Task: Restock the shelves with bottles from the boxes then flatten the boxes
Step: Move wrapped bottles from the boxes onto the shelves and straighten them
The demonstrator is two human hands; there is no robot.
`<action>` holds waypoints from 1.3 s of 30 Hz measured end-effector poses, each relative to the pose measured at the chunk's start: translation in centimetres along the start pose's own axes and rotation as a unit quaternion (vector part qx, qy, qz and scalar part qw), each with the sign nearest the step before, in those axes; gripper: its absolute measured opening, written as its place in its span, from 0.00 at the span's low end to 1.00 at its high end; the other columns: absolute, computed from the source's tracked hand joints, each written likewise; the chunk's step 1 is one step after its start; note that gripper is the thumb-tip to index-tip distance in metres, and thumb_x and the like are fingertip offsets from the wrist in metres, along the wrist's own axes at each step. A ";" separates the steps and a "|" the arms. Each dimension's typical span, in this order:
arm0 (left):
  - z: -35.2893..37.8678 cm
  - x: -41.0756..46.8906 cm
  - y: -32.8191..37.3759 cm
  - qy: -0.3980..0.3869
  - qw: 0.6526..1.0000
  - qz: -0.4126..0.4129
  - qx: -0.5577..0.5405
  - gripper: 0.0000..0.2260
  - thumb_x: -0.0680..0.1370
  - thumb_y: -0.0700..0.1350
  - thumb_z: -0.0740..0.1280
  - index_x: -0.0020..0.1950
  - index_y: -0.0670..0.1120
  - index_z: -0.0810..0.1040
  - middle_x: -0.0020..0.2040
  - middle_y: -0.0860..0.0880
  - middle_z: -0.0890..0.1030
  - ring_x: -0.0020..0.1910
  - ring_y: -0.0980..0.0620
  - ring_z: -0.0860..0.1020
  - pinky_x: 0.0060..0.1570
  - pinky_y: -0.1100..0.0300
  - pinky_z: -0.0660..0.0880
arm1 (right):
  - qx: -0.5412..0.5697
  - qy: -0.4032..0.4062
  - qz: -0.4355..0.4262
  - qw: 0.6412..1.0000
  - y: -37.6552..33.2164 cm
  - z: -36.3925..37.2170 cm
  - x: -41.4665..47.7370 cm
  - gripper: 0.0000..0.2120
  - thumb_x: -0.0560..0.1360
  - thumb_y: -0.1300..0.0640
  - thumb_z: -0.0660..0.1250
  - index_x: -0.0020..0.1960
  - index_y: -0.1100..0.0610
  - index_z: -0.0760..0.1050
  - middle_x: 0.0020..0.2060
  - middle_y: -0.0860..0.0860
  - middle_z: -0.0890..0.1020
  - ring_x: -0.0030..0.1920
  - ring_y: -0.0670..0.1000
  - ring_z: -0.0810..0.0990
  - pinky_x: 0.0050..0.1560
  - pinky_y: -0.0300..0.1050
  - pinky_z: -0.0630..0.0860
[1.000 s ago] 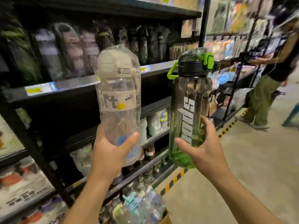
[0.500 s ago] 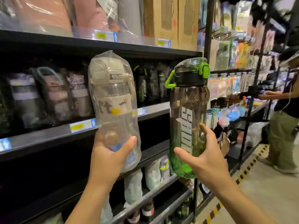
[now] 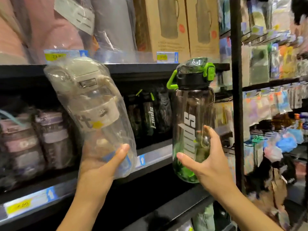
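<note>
Left grip [image 3: 100,165]: thumb across the front, fingers curled behind, closed on the base of a clear plastic bottle with a beige cap, sealed in a clear bag [image 3: 93,110]. The bottle leans top-left. Its cap is level with the front lip of the black upper shelf [image 3: 141,69] — whether they touch cannot be told.

Right grip [image 3: 211,164]: wrapped round the lower body of a smoky translucent bottle shading to green at the base, with a black lid and lime-green loop handle [image 3: 191,114]. This bottle is upright and held in front of the grey-edged middle shelf [image 3: 155,155].

Surroundings: bagged bottles with mauve bands [image 3: 50,139] crowd the left of the middle shelf, right behind the leaning bottle. Dark bottles with green handles [image 3: 150,114] stand at the back, seen between the two held bottles. Brown cardboard boxes [image 3: 171,25] and pink and grey bagged goods sit on the upper shelf.

Edges and room: a black upright post [image 3: 236,97] closes the bay just right of the green bottle, and hanging packets [image 3: 266,104] fill the next bay. There is a dark open gap in front of the dark bottles. The upper shelf's lip hangs low over both caps.
</note>
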State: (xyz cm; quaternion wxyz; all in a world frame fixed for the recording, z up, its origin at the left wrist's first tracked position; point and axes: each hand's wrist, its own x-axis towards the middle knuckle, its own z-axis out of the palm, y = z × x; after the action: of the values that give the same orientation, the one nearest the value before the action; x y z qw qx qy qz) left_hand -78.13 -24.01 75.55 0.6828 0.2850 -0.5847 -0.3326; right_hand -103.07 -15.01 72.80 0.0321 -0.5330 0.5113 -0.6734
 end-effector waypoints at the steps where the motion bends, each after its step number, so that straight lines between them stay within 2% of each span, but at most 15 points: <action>1: 1.0 0.8 -0.5 0.015 1.000 0.012 0.009 0.28 0.60 0.58 0.82 0.55 0.50 0.81 0.47 0.61 0.86 0.45 0.64 0.84 0.44 0.72 0.77 | 0.007 -0.005 -0.012 1.000 1.1 0.5 1.7 0.45 0.61 0.28 0.75 0.71 0.28 0.54 0.60 0.13 0.58 0.65 0.20 0.59 0.58 0.17 0.60; 5: 4.4 3.3 -2.2 0.055 0.996 0.006 0.068 0.29 0.58 0.62 0.82 0.51 0.47 0.84 0.44 0.64 0.86 0.43 0.69 0.83 0.46 0.73 0.75 | 0.059 -0.037 -0.048 0.996 5.0 2.7 8.2 0.45 0.59 0.31 0.75 0.69 0.27 0.54 0.62 0.21 0.60 0.71 0.38 0.65 0.66 0.30 0.62; 8: 6.3 5.7 -3.2 0.080 0.983 -0.047 0.160 0.32 0.52 0.75 0.78 0.45 0.54 0.85 0.41 0.74 0.82 0.43 0.80 0.76 0.52 0.69 0.70 | 0.067 -0.074 -0.071 0.993 7.4 4.1 13.0 0.46 0.60 0.32 0.77 0.71 0.29 0.57 0.61 0.21 0.59 0.69 0.37 0.63 0.62 0.26 0.62; 10: 7.7 7.5 -4.1 0.084 0.980 -0.065 0.168 0.34 0.50 0.76 0.78 0.44 0.53 0.88 0.44 0.69 0.85 0.44 0.75 0.80 0.52 0.66 0.72 | 0.064 -0.105 -0.077 0.989 9.2 4.9 16.2 0.48 0.63 0.38 0.82 0.74 0.34 0.57 0.63 0.25 0.60 0.68 0.40 0.62 0.62 0.28 0.60; 13: 10.0 9.6 -5.6 0.066 0.982 -0.089 0.154 0.31 0.47 0.72 0.82 0.46 0.61 0.88 0.47 0.58 0.88 0.49 0.61 0.85 0.53 0.58 0.77 | 0.049 -0.181 -0.051 0.981 11.8 6.2 20.6 0.52 0.65 0.49 0.85 0.79 0.44 0.56 0.70 0.37 0.65 0.72 0.45 0.64 0.71 0.39 0.64; 15: 11.3 10.9 -7.0 0.045 0.976 -0.129 0.170 0.30 0.47 0.70 0.84 0.45 0.62 0.88 0.47 0.57 0.88 0.49 0.58 0.86 0.53 0.55 0.79 | 0.055 -0.226 -0.028 0.972 13.2 7.2 22.7 0.48 0.64 0.57 0.86 0.76 0.47 0.62 0.69 0.46 0.73 0.68 0.45 0.74 0.69 0.45 0.72; 18: 13.0 12.7 -9.7 0.030 0.971 -0.142 0.188 0.27 0.54 0.60 0.85 0.50 0.55 0.88 0.48 0.56 0.88 0.48 0.57 0.86 0.49 0.57 0.80 | 0.025 -0.247 -0.025 0.968 15.5 9.0 25.0 0.35 0.62 0.61 0.86 0.56 0.43 0.67 0.51 0.42 0.80 0.48 0.34 0.81 0.46 0.28 0.75; 20: 14.1 13.6 -11.1 0.046 0.971 -0.133 0.194 0.29 0.61 0.50 0.86 0.59 0.50 0.82 0.52 0.53 0.87 0.51 0.54 0.86 0.53 0.54 0.81 | 0.003 -0.256 -0.011 0.967 16.4 9.9 26.4 0.33 0.62 0.57 0.87 0.55 0.46 0.68 0.48 0.42 0.80 0.46 0.37 0.82 0.43 0.28 0.75; 22: 14.9 14.8 -12.3 0.067 0.960 -0.143 0.230 0.25 0.65 0.44 0.85 0.58 0.45 0.81 0.50 0.50 0.87 0.49 0.51 0.85 0.49 0.58 0.81 | -0.026 -0.272 -0.002 0.962 16.8 10.7 27.5 0.33 0.62 0.54 0.86 0.59 0.51 0.71 0.49 0.44 0.82 0.51 0.49 0.84 0.51 0.43 0.81; 25: 15.4 16.8 -13.5 0.097 0.932 -0.186 0.294 0.11 0.68 0.46 0.82 0.40 0.43 0.82 0.38 0.51 0.84 0.38 0.52 0.82 0.30 0.68 0.73 | -0.019 -0.276 0.019 0.961 17.4 11.7 28.9 0.50 0.61 0.56 0.87 0.75 0.55 0.63 0.63 0.53 0.80 0.63 0.56 0.80 0.64 0.52 0.77; 28: 15.7 18.4 -14.8 0.092 0.920 -0.245 0.293 0.17 0.71 0.50 0.82 0.48 0.45 0.77 0.44 0.49 0.80 0.42 0.49 0.79 0.39 0.60 0.74 | -0.049 -0.293 0.049 0.954 18.1 12.7 30.1 0.53 0.61 0.56 0.87 0.78 0.57 0.60 0.69 0.56 0.76 0.69 0.58 0.76 0.68 0.51 0.75; 32: 16.3 20.7 -16.5 0.086 0.919 -0.231 0.309 0.22 0.73 0.49 0.81 0.48 0.51 0.66 0.47 0.51 0.77 0.45 0.50 0.75 0.50 0.58 0.72 | -0.100 -0.328 0.089 0.935 18.7 13.8 31.4 0.55 0.64 0.51 0.85 0.80 0.58 0.56 0.75 0.56 0.72 0.73 0.58 0.72 0.68 0.46 0.71; 35: 16.6 22.0 -17.5 0.075 0.917 -0.181 0.347 0.37 0.67 0.46 0.84 0.65 0.46 0.63 0.59 0.49 0.75 0.56 0.46 0.76 0.58 0.52 0.75 | -0.110 -0.346 0.111 0.925 19.2 14.4 32.1 0.54 0.64 0.49 0.85 0.79 0.57 0.57 0.74 0.56 0.72 0.73 0.59 0.73 0.69 0.49 0.71; 37: 16.6 22.3 -17.9 0.067 0.911 -0.193 0.359 0.44 0.64 0.46 0.85 0.69 0.46 0.60 0.57 0.50 0.75 0.55 0.46 0.76 0.58 0.53 0.76 | -0.103 -0.354 0.132 0.920 19.7 14.8 32.4 0.54 0.64 0.49 0.85 0.80 0.56 0.57 0.74 0.55 0.73 0.73 0.59 0.73 0.70 0.52 0.72; 39: 16.3 22.5 -18.3 0.060 0.909 -0.212 0.354 0.41 0.65 0.46 0.85 0.65 0.50 0.58 0.54 0.52 0.74 0.52 0.48 0.76 0.51 0.56 0.76 | -0.092 -0.360 0.149 0.917 20.4 15.1 32.5 0.55 0.63 0.49 0.85 0.80 0.56 0.57 0.74 0.54 0.73 0.73 0.58 0.72 0.69 0.51 0.72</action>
State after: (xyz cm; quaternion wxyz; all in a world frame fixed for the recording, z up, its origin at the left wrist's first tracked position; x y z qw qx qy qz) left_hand -94.32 -52.98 77.53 0.4839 0.6447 -0.5480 -0.2232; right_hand -115.87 -53.69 78.93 0.2647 -0.6575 0.5983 -0.3738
